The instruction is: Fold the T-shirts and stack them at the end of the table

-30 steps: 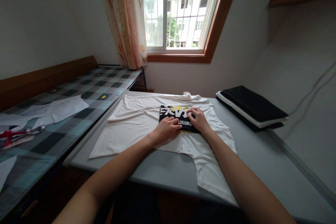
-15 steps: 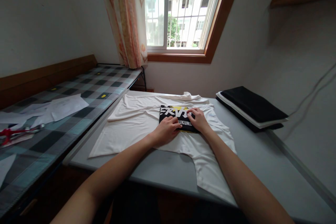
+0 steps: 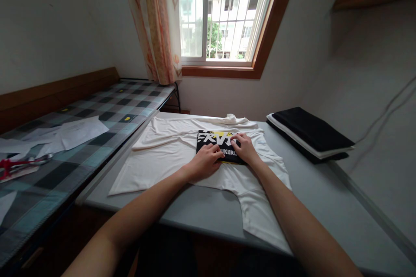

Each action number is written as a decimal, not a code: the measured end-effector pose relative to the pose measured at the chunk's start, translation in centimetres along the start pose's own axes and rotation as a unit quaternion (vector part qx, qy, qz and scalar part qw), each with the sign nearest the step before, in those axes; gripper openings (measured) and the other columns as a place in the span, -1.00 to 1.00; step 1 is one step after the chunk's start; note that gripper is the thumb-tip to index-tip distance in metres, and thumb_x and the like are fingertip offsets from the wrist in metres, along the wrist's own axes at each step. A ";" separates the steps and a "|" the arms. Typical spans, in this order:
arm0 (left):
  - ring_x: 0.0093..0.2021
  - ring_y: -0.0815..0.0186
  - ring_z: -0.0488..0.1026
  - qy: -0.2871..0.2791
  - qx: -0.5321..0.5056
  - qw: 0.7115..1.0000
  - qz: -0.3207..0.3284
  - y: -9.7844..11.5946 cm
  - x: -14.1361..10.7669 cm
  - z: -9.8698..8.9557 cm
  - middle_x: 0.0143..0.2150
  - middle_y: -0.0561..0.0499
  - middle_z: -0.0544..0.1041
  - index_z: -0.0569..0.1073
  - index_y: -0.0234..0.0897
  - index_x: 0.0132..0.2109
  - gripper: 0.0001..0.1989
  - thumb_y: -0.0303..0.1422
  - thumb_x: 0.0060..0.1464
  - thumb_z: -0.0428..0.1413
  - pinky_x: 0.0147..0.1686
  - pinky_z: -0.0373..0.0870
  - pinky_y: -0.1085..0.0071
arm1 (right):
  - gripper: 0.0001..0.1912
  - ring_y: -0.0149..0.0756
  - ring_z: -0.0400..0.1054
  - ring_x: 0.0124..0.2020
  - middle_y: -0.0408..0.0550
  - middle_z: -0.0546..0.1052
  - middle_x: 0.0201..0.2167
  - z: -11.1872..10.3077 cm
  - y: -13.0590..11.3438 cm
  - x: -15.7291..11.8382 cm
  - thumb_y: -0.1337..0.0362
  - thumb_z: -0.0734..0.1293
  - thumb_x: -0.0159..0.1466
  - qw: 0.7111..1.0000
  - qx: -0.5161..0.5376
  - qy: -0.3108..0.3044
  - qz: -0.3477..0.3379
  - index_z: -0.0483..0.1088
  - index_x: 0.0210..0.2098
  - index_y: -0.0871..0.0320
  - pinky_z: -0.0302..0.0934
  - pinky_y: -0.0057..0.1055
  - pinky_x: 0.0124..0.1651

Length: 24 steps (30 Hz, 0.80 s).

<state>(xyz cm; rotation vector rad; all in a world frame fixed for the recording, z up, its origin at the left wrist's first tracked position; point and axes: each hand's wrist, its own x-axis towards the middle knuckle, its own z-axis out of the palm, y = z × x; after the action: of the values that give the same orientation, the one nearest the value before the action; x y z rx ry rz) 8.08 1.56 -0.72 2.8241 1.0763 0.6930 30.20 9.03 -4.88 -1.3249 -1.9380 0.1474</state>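
Note:
A white T-shirt (image 3: pixel 159 156) lies spread sideways over the grey table (image 3: pixel 201 207), its surface wrinkled and one sleeve pointing toward me. On its chest is a black printed panel (image 3: pixel 208 138) with white letters and some yellow. My left hand (image 3: pixel 206 161) rests on the near left part of this print, palm down, fingers stretched out over it. Against the print's right side lies my right hand (image 3: pixel 245 148), its fingers slightly bent and apart. Both hands touch the cloth without gripping it. Parts of the lettering are hidden under my fingers.
Folded black and white clothes (image 3: pixel 312 132) form a stack at the table's right, by the wall. To the left, a bed with a checked cover (image 3: pixel 81 138) holds loose papers (image 3: pixel 81 132) and a red-handled item (image 3: pixel 11 166). A curtain (image 3: pixel 159 26) hangs beside the barred window (image 3: pixel 227 17).

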 end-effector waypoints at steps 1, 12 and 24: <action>-0.11 0.20 0.34 0.000 -0.001 1.000 0.000 0.0 0.0 0.0 -0.12 -0.07 0.47 0.50 -0.25 -0.06 -0.80 -0.39 0.16 0.11 -0.05 0.30 0.26 | -0.80 -0.08 0.31 -0.05 0.06 0.44 -0.19 0.0 0.0 0.0 0.21 0.24 0.23 1.000 0.000 0.001 0.000 0.48 -0.26 0.10 0.17 -0.11 0.09; -0.11 0.19 0.34 -0.006 0.004 1.000 -0.004 0.1 0.0 -0.1 -0.11 -0.08 0.46 0.50 -0.25 -0.07 -0.80 -0.39 0.16 0.10 -0.05 0.31 0.25 | -0.79 -0.08 0.30 -0.05 0.06 0.44 -0.18 -0.1 -0.2 -0.1 0.21 0.23 0.23 1.000 -0.003 -0.004 0.008 0.48 -0.25 0.10 0.15 -0.11 0.10; -0.09 0.18 0.34 -0.006 -0.008 1.000 -0.010 0.0 -0.1 0.0 -0.11 -0.09 0.45 0.49 -0.23 -0.05 -0.79 -0.40 0.15 0.09 -0.02 0.30 0.23 | -0.80 -0.08 0.30 -0.05 0.04 0.44 -0.18 0.0 -0.1 -0.1 0.20 0.24 0.23 1.000 0.000 0.000 0.007 0.48 -0.25 0.08 0.15 -0.10 0.10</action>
<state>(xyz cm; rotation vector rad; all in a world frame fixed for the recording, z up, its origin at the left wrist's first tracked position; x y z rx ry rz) 8.04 1.50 -0.74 2.7957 1.0915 0.6789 30.16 8.94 -4.88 -1.3392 -1.9295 0.1538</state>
